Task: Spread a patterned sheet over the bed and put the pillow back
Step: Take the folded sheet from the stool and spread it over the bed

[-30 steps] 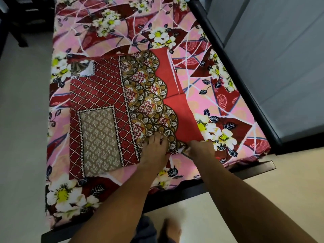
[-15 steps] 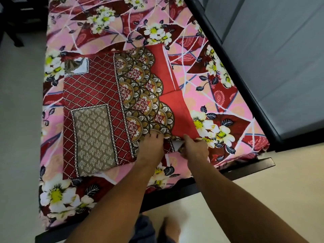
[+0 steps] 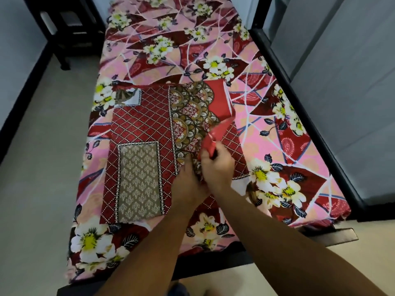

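A folded patterned sheet (image 3: 147, 133), red lattice with a beige panel and brown scalloped border, lies on the near half of the bed (image 3: 267, 129), whose mattress wears a pink floral cover. My right hand (image 3: 218, 165) pinches a plain red flap of the sheet and lifts it off the fold, uncovering more red lattice beneath. My left hand (image 3: 188, 184) is closed on the sheet's edge just left of the right hand. No pillow is in view.
The black bed frame (image 3: 299, 116) runs along the right side and across the foot. A grey wall panel (image 3: 352, 82) stands right of it. A dark stool (image 3: 66, 24) sits at the far left on the pale floor (image 3: 38, 167).
My right hand has taken the red corner and pulled it up and towards me, opening one fold. My view has pulled back, so more of the bed shows.
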`<state>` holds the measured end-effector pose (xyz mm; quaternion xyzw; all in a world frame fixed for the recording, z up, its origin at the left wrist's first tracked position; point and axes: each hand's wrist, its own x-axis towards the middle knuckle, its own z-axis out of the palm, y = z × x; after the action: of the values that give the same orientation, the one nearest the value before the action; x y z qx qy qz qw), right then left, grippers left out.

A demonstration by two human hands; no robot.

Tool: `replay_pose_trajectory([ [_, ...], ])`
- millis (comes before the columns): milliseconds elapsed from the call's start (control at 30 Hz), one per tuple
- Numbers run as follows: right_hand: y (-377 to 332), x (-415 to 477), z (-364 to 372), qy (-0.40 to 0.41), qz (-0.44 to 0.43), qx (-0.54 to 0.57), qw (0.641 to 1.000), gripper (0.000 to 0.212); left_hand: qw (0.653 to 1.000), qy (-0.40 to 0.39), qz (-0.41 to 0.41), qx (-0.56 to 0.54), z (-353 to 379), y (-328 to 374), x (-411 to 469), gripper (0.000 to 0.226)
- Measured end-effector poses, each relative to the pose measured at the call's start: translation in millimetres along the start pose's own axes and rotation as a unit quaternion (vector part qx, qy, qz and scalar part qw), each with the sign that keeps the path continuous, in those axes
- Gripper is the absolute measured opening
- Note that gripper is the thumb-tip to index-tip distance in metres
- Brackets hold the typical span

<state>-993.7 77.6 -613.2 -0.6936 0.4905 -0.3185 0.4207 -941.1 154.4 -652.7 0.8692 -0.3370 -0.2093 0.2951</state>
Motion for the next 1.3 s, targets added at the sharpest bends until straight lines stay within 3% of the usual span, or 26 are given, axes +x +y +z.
replay_pose_trajectory([
  [200,-48,-12,53,-0.083,-0.144,-0.019,0.986,0.005,0.977,0.125,-0.114,-0.130,-55,-13,23,0.033],
  [267,-57,-17,67,-0.104,-0.186,-0.025,0.977,0.006,0.972,0.142,-0.126,-0.140,-68,-24,26,0.027],
  [367,-69,-21,88,-0.147,-0.224,-0.032,0.963,0.015,0.920,0.167,-0.163,-0.314,-90,-38,27,0.028],
  [400,-73,-23,93,-0.168,-0.221,-0.028,0.960,0.019,0.915,0.175,-0.160,-0.326,-97,-42,28,0.028],
  [467,-74,-23,101,-0.212,-0.191,-0.006,0.958,0.027,0.920,0.185,-0.160,-0.306,-110,-45,28,0.032],
  [533,-68,-22,106,-0.223,-0.157,-0.003,0.962,0.034,0.933,0.240,-0.177,-0.200,-116,-61,35,0.040],
  [600,-50,-18,105,-0.212,-0.118,-0.022,0.970,0.036,0.916,0.274,-0.210,-0.202,-127,-71,41,0.034],
  [733,0,0,86,-0.185,-0.037,-0.172,0.967,0.035,0.890,0.335,-0.229,-0.209,-157,-88,54,0.032],
  [833,28,15,63,-0.166,0.021,-0.313,0.935,0.047,0.845,0.429,-0.245,-0.203,-178,-100,61,0.041],
  [900,38,25,52,-0.144,0.064,-0.357,0.921,0.050,0.800,0.488,-0.274,-0.216,-192,-111,67,0.060],
  [967,40,34,46,-0.138,0.106,-0.377,0.910,0.051,0.760,0.517,-0.334,-0.210,-203,-122,69,0.060],
  [1067,39,43,45,-0.147,0.131,-0.409,0.891,0.050,0.722,0.521,-0.409,-0.201,-210,-138,64,0.045],
  [1200,41,45,52,-0.160,0.138,-0.437,0.874,0.052,0.772,0.426,-0.440,-0.169,-186,-151,54,0.043],
  [1300,44,47,59,-0.166,0.147,-0.455,0.863,0.056,0.799,0.343,-0.467,-0.159,-163,-163,63,0.074],
])
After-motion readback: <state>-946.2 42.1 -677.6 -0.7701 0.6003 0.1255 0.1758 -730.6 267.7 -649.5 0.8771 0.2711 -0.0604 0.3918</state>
